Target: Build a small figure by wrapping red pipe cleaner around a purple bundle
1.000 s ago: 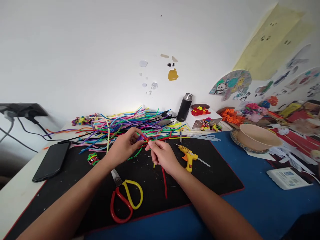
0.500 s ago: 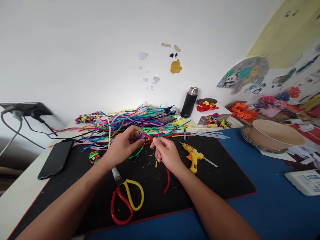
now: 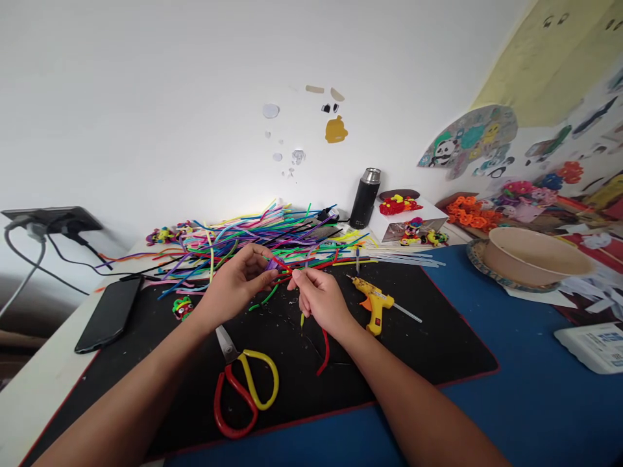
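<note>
Above the black mat, my left hand (image 3: 236, 282) pinches a small purple piece (image 3: 272, 264), mostly covered by the fingers, so its kind is unclear. A red pipe cleaner (image 3: 282, 264) spans from that piece to my right hand (image 3: 324, 301), whose thumb and fingertips are closed on it. Below my right hand hangs a curved red length (image 3: 326, 357); whether it is the same pipe cleaner is hidden. Behind both hands lies a heap of colourful pipe cleaners (image 3: 257, 230). Scissors (image 3: 246, 383) with one red and one yellow handle lie nearer me.
A yellow glue gun (image 3: 374, 303) lies right of my hands, a black phone (image 3: 109, 314) at left. Farther back stand a black flask (image 3: 365, 200) and a white box (image 3: 389, 227). A small red-green figure (image 3: 183, 309) sits by my left wrist; a beige bowl (image 3: 535, 256) is at right.
Both hands stay close together, still pinching. The red pipe cleaner between them now shows a wider loop or bend beside the purple piece. The whole view has shifted slightly.
</note>
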